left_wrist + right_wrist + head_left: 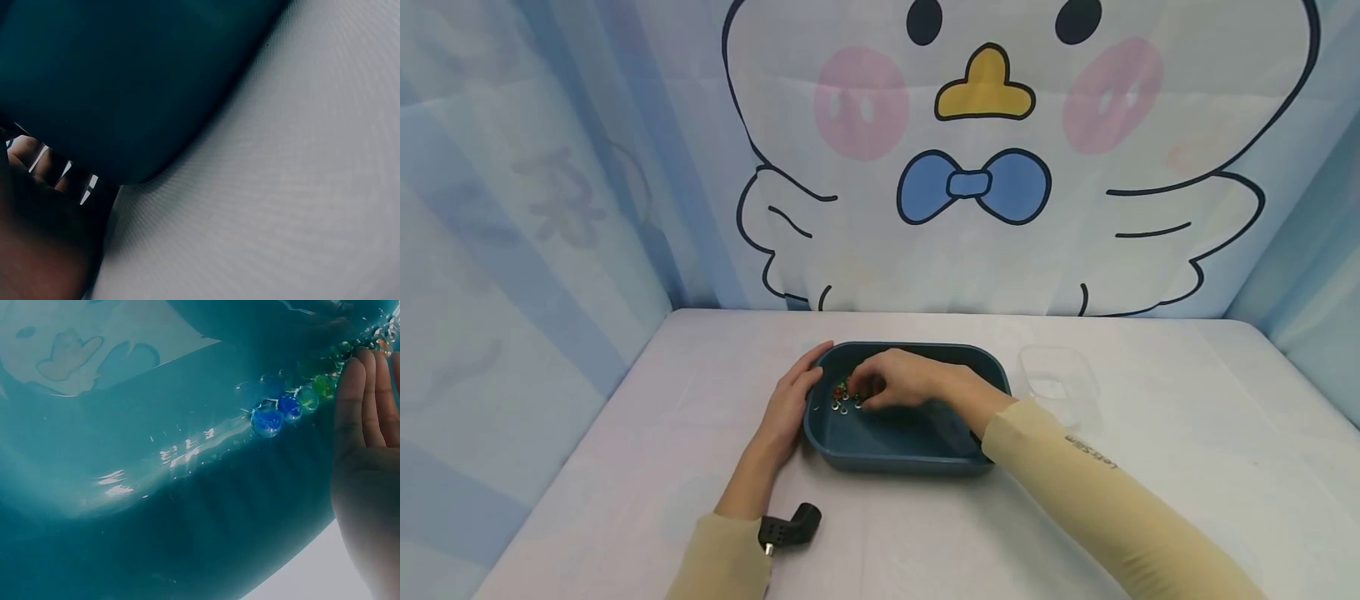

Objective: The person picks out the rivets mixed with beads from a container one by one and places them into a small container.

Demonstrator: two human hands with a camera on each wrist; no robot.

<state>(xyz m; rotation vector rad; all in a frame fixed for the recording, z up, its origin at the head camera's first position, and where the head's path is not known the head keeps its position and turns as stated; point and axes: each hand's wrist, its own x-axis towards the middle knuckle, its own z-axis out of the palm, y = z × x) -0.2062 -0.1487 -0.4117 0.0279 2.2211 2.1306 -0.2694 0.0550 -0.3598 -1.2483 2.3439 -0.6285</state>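
Note:
A dark teal rectangular tub point(880, 467) stands on the table, with several small glass marbles point(837, 405) near its left end. In the right wrist view, blue marbles point(267, 420) and green marbles point(324, 386) lie in a row beside my right hand point(369, 431). That hand point(906, 379) reaches into the tub from the right, fingers bent down at the marbles in the head view. No marble shows plainly between its fingers and thumb. My left hand point(786, 408) rests against the tub's left outer wall, its fingers point(50, 164) straight and slightly apart.
A clear plastic container point(1060, 375) sits on the table right of the tub. The white tabletop point(625, 500) reaches back to a curtain point(970, 267) with a cartoon bird on it. A black wrist camera point(793, 527) is strapped at my left sleeve.

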